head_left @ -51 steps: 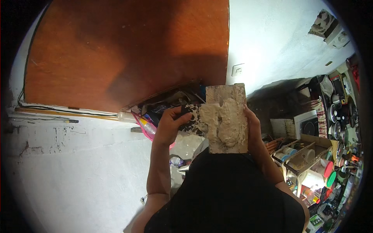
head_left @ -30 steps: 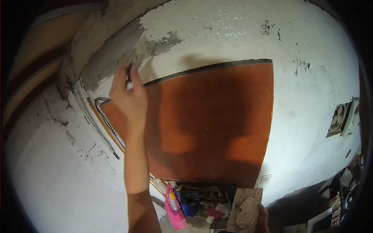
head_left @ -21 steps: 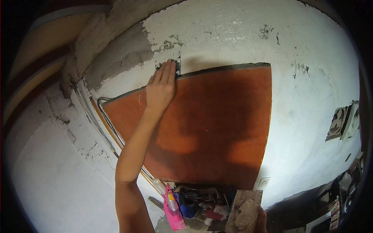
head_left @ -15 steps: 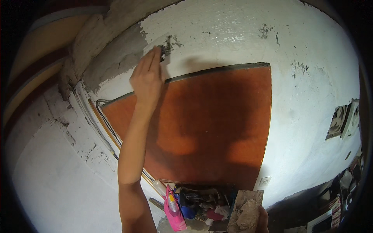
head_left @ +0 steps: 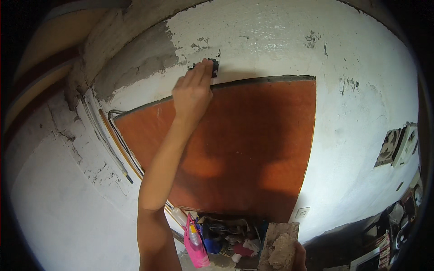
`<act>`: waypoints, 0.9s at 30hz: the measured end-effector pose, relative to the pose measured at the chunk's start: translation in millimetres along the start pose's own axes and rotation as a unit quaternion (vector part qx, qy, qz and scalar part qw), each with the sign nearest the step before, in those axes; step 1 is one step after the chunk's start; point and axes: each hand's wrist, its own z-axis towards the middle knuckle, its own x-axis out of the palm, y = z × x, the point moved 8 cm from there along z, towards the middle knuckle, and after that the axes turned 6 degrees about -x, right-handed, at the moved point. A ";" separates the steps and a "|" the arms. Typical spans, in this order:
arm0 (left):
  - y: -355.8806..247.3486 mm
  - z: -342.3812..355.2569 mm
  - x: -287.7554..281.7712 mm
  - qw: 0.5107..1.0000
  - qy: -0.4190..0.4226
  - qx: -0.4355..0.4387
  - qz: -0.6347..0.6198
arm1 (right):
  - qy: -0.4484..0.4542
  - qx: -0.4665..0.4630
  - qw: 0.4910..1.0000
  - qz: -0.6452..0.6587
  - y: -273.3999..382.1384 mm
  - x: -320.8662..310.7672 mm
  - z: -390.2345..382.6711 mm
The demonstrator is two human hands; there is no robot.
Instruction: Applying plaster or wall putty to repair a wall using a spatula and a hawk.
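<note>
head view: left hand (head_left: 193, 90) pressing flat, fingers together, on dark tool (head_left: 215, 67) against white wall (head_left: 271, 40); right hand (head_left: 299, 257) gripping mortar board (head_left: 279, 246).

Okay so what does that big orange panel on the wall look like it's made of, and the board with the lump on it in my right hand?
The orange panel looks like a smooth, matt sheet, possibly laminate or painted board; no grain shows, so it is uncertain. The board held by the right hand looks like rough wood crusted with dried grey mortar. The lump on it seems to be wet cement or plaster: grainy and greyish-brown.
</note>
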 end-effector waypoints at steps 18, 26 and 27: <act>1.7 0.9 -7.9 0.996 0.021 0.087 0.006 | 0.006 0.001 1.000 0.007 -5.2 7.2 2.7; 28.7 7.6 0.9 0.995 0.059 0.029 0.070 | 0.001 -0.003 1.000 0.006 -0.3 3.4 3.5; 22.4 3.9 7.3 0.989 0.095 0.080 0.081 | 0.002 -0.003 1.000 0.005 -0.1 3.6 4.6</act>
